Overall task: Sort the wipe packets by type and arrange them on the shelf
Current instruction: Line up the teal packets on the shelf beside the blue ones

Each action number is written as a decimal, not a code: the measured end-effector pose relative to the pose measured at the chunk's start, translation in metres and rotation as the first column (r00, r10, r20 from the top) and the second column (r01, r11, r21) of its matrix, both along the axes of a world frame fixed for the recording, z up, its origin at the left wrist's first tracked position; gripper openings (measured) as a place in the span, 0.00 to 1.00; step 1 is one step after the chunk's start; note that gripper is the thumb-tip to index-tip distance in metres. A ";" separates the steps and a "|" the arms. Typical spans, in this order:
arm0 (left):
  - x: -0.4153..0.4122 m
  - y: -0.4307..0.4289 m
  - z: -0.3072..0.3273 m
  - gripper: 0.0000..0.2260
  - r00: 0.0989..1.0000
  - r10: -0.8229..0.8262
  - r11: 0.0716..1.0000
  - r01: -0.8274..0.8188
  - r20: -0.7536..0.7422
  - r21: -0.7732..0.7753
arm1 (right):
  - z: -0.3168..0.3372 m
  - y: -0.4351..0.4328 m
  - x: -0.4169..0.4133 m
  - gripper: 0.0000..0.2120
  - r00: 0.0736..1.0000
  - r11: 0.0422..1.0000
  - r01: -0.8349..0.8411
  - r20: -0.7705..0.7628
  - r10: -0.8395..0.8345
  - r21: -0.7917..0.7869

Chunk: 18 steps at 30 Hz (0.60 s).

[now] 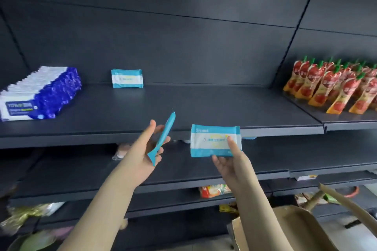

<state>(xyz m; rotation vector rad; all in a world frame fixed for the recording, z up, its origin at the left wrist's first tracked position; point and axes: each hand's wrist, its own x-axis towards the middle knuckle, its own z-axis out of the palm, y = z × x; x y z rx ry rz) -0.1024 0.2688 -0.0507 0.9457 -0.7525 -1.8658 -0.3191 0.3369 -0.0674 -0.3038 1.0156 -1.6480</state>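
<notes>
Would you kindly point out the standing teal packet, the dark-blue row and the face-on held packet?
standing teal packet (127, 78): head view, front face.
dark-blue row (59, 90): head view, blue side.
face-on held packet (211, 140): head view, white label.

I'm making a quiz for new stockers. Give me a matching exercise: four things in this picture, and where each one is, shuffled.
Things: 1 dark-blue packets; 2 standing packet; 3 red pouches; 4 paper bag.
Places: A next shelf, right; B bottom right corner; C shelf, far left; D shelf, towards the back.
Pairs: 1-C, 2-D, 3-A, 4-B.
</notes>
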 end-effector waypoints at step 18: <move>0.051 -0.233 -0.024 0.38 0.906 0.365 0.930 -0.343 0.215 -0.132 | 0.000 -0.302 0.025 0.14 0.944 0.946 -0.325 -0.077 0.322 -0.021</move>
